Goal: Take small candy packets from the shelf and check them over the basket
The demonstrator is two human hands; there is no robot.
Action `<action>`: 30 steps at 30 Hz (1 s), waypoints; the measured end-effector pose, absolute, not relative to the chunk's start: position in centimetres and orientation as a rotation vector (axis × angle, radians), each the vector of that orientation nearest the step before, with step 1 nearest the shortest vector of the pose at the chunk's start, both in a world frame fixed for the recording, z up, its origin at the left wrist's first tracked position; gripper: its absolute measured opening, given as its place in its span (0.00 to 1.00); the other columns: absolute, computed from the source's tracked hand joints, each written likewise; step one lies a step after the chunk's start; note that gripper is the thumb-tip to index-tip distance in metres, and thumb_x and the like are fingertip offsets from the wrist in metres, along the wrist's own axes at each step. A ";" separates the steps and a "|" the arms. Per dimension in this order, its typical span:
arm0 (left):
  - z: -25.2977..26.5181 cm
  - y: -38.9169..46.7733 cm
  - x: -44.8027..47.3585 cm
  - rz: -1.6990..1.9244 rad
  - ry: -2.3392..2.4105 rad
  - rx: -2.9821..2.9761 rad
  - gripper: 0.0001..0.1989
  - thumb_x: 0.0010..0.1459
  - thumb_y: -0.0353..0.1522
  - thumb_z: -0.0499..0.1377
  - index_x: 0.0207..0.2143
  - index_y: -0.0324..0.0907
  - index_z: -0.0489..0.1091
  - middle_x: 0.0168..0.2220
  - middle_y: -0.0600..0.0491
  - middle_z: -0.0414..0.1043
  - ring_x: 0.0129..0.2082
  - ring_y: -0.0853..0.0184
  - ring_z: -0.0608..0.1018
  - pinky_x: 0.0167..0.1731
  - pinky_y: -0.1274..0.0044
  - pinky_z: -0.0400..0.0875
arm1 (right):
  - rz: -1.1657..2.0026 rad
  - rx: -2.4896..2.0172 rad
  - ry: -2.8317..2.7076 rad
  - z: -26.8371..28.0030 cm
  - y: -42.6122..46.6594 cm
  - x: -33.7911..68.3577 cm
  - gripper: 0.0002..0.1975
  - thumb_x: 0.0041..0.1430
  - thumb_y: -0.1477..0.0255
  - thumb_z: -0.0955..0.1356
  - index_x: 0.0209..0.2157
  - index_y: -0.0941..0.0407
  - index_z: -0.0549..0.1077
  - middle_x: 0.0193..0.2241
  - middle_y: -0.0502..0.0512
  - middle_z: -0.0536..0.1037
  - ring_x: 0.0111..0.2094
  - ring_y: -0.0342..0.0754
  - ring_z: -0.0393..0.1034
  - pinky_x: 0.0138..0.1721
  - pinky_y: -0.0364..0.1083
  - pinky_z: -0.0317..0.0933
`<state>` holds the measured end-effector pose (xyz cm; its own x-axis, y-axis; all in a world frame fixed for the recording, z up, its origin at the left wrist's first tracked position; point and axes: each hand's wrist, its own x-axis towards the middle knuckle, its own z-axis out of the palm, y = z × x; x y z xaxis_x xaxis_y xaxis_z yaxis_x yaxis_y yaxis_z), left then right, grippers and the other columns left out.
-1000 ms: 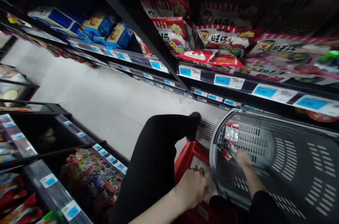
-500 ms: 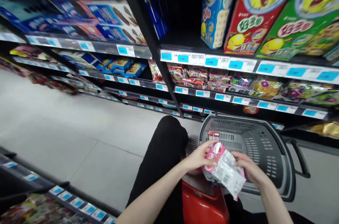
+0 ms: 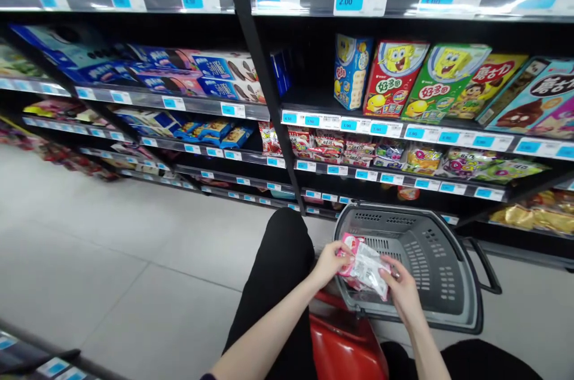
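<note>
A pink and silver candy bag (image 3: pixel 368 271) is held between my two hands, over the near left part of a grey shopping basket (image 3: pixel 442 315). My left hand (image 3: pixel 330 261) grips its pink left end, thumb on top. On the other side, my right hand (image 3: pixel 400 284) pinches the silver right end. A white label with a barcode shows on the bag's upper face. The bag and my hands hide part of the basket's floor.
A red stool (image 3: pixel 345 350) stands between my legs, close to the basket. Ahead are black shelves with price tags, snack boxes (image 3: pixel 394 78) and candy packets (image 3: pixel 329 146). The basket's black handle (image 3: pixel 487 272) sticks out right. Pale floor (image 3: pixel 134 248) lies to the left.
The view has tilted up, showing a higher shelf. Both hands still hold the candy bag, which has turned slightly, and my right hand now lies more on top of its end.
</note>
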<state>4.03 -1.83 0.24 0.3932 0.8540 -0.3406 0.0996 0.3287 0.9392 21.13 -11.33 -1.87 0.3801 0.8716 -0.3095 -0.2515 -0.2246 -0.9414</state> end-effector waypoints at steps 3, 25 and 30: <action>0.0 -1.5 3.8 0.684 1.101 1.093 0.09 0.34 0.31 0.65 0.20 0.36 0.69 0.17 0.56 0.68 0.19 0.71 0.69 0.23 0.78 0.65 | 1.065 -1.526 -0.662 -2.6 -10.9 20.7 0.15 0.39 0.63 0.72 0.29 0.57 0.73 0.24 0.51 0.75 0.25 0.46 0.67 0.26 0.43 0.60; -1.1 -0.5 2.8 0.515 0.945 1.103 0.14 0.31 0.30 0.67 0.26 0.34 0.76 0.22 0.49 0.74 0.23 0.69 0.71 0.29 0.76 0.66 | 1.121 -1.401 -0.704 -2.6 -10.7 22.0 0.09 0.34 0.67 0.74 0.21 0.56 0.76 0.24 0.52 0.76 0.26 0.46 0.65 0.28 0.43 0.58; -0.5 -1.1 2.5 0.460 0.846 1.182 0.13 0.38 0.31 0.64 0.30 0.35 0.76 0.26 0.50 0.74 0.26 0.70 0.71 0.31 0.78 0.64 | 1.158 -1.438 -0.769 -2.5 -11.3 21.6 0.10 0.39 0.65 0.72 0.26 0.56 0.77 0.26 0.53 0.76 0.26 0.46 0.65 0.27 0.42 0.58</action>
